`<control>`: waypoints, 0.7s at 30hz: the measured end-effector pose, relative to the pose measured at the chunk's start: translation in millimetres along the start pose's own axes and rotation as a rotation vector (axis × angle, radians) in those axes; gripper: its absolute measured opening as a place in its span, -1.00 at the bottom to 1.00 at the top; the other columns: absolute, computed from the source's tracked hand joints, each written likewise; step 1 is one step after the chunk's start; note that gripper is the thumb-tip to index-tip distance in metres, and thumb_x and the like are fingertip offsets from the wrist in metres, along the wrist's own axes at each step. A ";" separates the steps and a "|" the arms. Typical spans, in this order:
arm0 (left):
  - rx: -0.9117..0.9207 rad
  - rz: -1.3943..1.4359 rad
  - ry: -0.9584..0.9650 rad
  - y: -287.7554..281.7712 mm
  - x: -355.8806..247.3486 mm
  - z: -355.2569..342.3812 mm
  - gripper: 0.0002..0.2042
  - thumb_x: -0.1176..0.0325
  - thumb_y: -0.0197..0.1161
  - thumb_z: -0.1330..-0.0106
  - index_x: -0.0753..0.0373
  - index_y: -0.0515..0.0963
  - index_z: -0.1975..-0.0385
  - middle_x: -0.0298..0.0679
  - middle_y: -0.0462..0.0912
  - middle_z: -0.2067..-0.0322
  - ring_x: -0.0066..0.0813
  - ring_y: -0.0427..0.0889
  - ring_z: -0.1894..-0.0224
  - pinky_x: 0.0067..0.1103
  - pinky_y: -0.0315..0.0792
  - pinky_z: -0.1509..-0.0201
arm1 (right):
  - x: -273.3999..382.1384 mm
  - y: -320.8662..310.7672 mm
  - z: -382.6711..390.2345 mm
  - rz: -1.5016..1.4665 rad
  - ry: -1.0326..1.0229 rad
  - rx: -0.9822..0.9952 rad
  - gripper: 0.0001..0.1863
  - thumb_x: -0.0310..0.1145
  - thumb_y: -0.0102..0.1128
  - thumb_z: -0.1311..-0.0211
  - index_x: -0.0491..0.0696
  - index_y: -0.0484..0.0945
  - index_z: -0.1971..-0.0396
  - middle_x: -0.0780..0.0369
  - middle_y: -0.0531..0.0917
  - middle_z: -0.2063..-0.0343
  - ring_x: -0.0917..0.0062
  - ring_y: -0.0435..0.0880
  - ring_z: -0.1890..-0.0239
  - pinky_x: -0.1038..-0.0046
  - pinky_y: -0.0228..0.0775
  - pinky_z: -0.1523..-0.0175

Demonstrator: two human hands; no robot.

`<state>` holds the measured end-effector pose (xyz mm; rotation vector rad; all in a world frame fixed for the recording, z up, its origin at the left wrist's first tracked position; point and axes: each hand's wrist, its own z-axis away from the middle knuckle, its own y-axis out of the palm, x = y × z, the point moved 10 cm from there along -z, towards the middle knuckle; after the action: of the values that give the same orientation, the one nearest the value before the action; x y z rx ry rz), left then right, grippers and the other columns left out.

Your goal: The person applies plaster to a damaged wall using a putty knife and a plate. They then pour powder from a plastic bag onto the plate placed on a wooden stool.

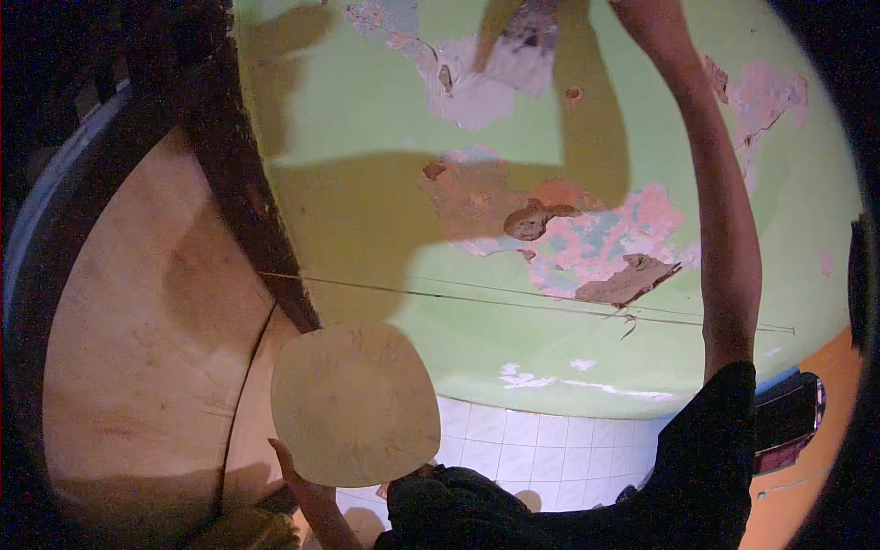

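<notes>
At the bottom, left of centre, my left hand (295, 472) grips the edge of a pale, flat board (356, 403) with rounded corners; part of the hand is hidden by it. My right arm is raised along the right side, and my right hand (642, 20) is cut off at the top edge beside a green wall (779, 211), so its fingers cannot be made out. The wall has pink, grey and brown patches of peeled paint (632, 225), with shadows of the arm across it. Thin strings (477, 302) stretch across its lower part.
A wooden panel (128, 367) with a dark frame (270, 229) stands at the left, meeting the green wall. White tiles (541, 440) show below the wall. At the lower right, an orange wall (784, 486) has a dark object (788, 412) against it.
</notes>
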<state>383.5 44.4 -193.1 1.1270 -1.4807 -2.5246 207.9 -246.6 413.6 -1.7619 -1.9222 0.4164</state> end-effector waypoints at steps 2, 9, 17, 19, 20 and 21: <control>-0.028 0.018 -0.010 2.7 -3.2 2.5 -0.26 -0.24 -0.09 -0.40 0.30 0.16 -0.34 -0.05 0.29 -0.26 -0.14 0.33 -0.25 -0.23 0.27 -0.29 | -9.7 20.8 3.6 0.318 0.121 0.006 -0.54 -0.54 0.26 -0.17 -0.23 0.38 -0.08 0.08 0.66 0.33 0.51 0.68 0.35 0.44 0.61 0.19; -0.040 0.024 -0.015 5.5 -1.2 1.0 -0.27 -0.22 -0.07 -0.39 0.29 0.17 -0.34 -0.05 0.32 -0.25 -0.15 0.33 -0.25 -0.23 0.27 -0.29 | -6.9 43.2 -10.2 0.329 -0.184 0.098 -0.56 -0.58 0.23 -0.17 -0.27 0.39 -0.06 0.07 0.66 0.33 0.43 0.70 0.34 0.41 0.60 0.20; -0.075 -0.001 0.015 2.5 -4.0 2.1 -0.28 -0.21 -0.07 -0.39 0.28 0.17 -0.34 -0.06 0.30 -0.27 -0.14 0.32 -0.27 -0.21 0.24 -0.31 | -9.1 66.2 -12.3 0.234 -0.168 0.194 -0.55 -0.60 0.22 -0.16 -0.26 0.38 -0.07 0.09 0.65 0.30 0.48 0.66 0.29 0.43 0.56 0.16; -0.056 0.028 -0.008 3.4 -2.3 1.5 -0.28 -0.20 -0.07 -0.40 0.28 0.16 -0.34 -0.06 0.30 -0.27 -0.14 0.33 -0.26 -0.20 0.25 -0.31 | -7.2 70.9 -15.3 0.294 -0.202 0.282 -0.56 -0.59 0.23 -0.17 -0.25 0.39 -0.06 0.09 0.64 0.28 0.48 0.67 0.30 0.43 0.58 0.17; -0.037 0.056 -0.033 4.6 0.2 1.3 -0.28 -0.20 -0.07 -0.40 0.28 0.16 -0.34 -0.06 0.30 -0.27 -0.13 0.33 -0.26 -0.20 0.25 -0.31 | -5.9 68.0 -21.6 0.294 -0.204 0.280 -0.56 -0.59 0.23 -0.17 -0.25 0.39 -0.06 0.09 0.64 0.28 0.48 0.67 0.30 0.43 0.58 0.17; -0.039 0.056 -0.031 3.6 -0.2 1.1 -0.28 -0.20 -0.07 -0.40 0.28 0.16 -0.34 -0.06 0.30 -0.27 -0.13 0.33 -0.26 -0.20 0.25 -0.31 | -1.5 62.4 -29.4 0.282 -0.170 0.203 -0.55 -0.59 0.22 -0.16 -0.25 0.39 -0.07 0.09 0.64 0.31 0.48 0.67 0.32 0.43 0.58 0.19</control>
<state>381.7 43.3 -189.8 1.0319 -1.4423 -2.5329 276.2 -243.8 404.4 -1.9152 -1.6720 0.8547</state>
